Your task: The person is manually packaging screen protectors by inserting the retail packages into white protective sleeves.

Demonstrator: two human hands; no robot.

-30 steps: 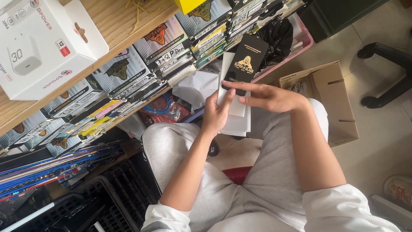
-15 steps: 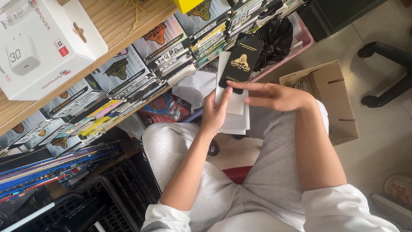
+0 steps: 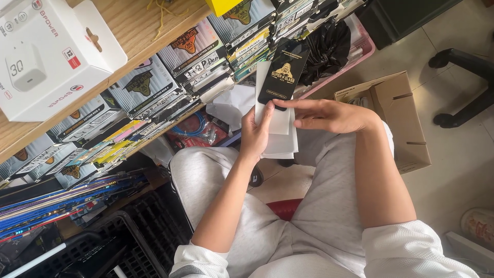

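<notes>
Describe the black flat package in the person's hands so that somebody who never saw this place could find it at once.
Start at the wooden shelf with rows of packaged boxes below it, then look down to the person's two hands above the grey-trousered lap. The left hand and right hand hold white sheets, and on top lies the black flat package. It alone is black with a gold emblem.
</notes>
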